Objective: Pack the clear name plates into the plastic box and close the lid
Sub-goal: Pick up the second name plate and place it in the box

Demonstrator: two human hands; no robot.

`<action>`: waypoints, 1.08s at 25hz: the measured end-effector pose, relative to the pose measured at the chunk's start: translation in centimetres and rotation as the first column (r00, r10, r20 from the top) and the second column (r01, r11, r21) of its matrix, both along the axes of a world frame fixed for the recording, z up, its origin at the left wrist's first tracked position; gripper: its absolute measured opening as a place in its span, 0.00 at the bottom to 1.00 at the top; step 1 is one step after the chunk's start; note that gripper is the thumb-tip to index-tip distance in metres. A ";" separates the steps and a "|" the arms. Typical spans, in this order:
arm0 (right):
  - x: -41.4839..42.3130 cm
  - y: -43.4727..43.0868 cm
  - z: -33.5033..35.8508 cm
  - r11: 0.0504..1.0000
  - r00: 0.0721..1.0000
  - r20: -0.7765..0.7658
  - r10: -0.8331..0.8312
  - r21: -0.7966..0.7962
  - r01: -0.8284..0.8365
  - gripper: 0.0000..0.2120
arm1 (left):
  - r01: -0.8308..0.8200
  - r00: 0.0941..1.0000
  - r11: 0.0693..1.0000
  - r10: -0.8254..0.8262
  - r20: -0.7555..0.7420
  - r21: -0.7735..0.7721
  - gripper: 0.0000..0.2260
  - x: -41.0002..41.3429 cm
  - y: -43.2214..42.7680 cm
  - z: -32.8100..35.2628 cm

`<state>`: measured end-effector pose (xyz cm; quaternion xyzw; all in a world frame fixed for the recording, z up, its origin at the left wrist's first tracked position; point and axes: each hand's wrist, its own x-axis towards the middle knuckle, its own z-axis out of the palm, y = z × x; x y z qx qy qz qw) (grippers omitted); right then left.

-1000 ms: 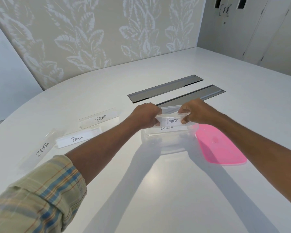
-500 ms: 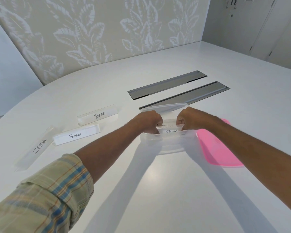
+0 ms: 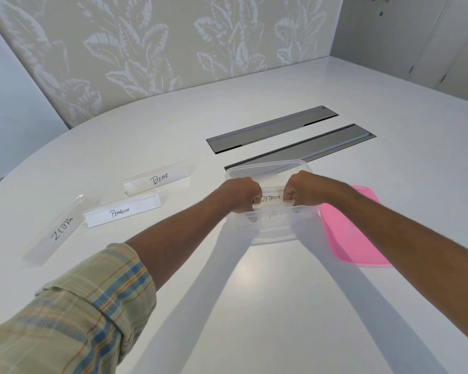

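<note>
A clear plastic box (image 3: 268, 166) sits on the white table ahead of me. My left hand (image 3: 241, 194) and my right hand (image 3: 299, 188) reach down inside it, each closed on one end of the PANDA name plate (image 3: 276, 211), which lies low against the near wall. Behind it in the box stands the OSTRICH name plate (image 3: 270, 197). The pink lid (image 3: 354, 233) lies flat on the table right of the box. Left of the box lie three name plates: BEAR (image 3: 157, 179), PENGUIN (image 3: 122, 211) and ZEBRA (image 3: 54, 233).
Two grey recessed cable flaps (image 3: 273, 128) are set into the table (image 3: 254, 306) behind the box. A leaf-patterned wall runs along the far edge, and white cupboard doors stand at the far right.
Both hands have lowered the PANDA plate from above the box rim down into the box, in front of the OSTRICH plate. The camera view has tilted slightly.
</note>
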<state>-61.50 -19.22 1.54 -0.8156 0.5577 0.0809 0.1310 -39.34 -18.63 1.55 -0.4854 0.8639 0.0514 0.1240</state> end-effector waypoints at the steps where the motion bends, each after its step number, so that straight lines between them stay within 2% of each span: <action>1: 0.0 0.0 0.0 1.000 1.000 0.003 -0.003 0.000 0.003 0.17 | 0.001 1.000 1.000 -0.001 0.004 -0.003 0.15 -0.1 0.0 -0.1; 5: -0.1 0.3 -0.1 1.000 0.999 0.039 -0.010 -0.015 0.011 0.15 | 0.000 1.000 1.000 0.000 0.015 -0.003 0.14 0.0 0.0 -0.1; 9: -0.2 0.4 0.0 1.000 0.992 0.124 -0.025 -0.001 0.026 0.16 | 0.008 1.000 0.999 -0.007 -0.015 0.040 0.17 0.2 -0.1 0.1; 11: -0.3 0.5 0.1 1.000 0.987 0.158 -0.030 0.001 0.030 0.14 | 0.013 0.994 1.000 -0.010 -0.105 0.026 0.17 0.6 0.0 0.3; 14: -0.4 0.7 0.7 0.994 0.965 0.240 -0.102 -0.007 0.107 0.14 | -0.031 0.947 0.999 0.026 -0.320 -0.010 0.14 1.6 0.4 1.6; 16: -0.3 0.9 1.6 0.986 0.933 0.337 -0.127 -0.056 0.155 0.11 | -0.059 0.894 0.997 0.030 -0.447 -0.051 0.11 2.8 0.8 3.0; 19: 0.8 1.3 3.6 0.973 0.894 0.442 -0.080 -0.162 0.167 0.05 | -0.094 0.841 0.984 -0.002 -0.541 -0.150 0.05 5.2 1.7 4.8; 22: 3.2 1.4 5.7 0.953 0.873 0.487 -0.012 -0.259 0.157 0.03 | -0.177 0.825 0.963 0.034 -0.564 -0.201 0.06 8.5 2.9 5.8; 27: 9.9 1.2 7.3 0.951 0.827 0.558 0.065 -0.287 0.118 0.04 | -0.332 0.815 0.922 0.174 -0.553 -0.198 0.06 15.9 5.3 6.1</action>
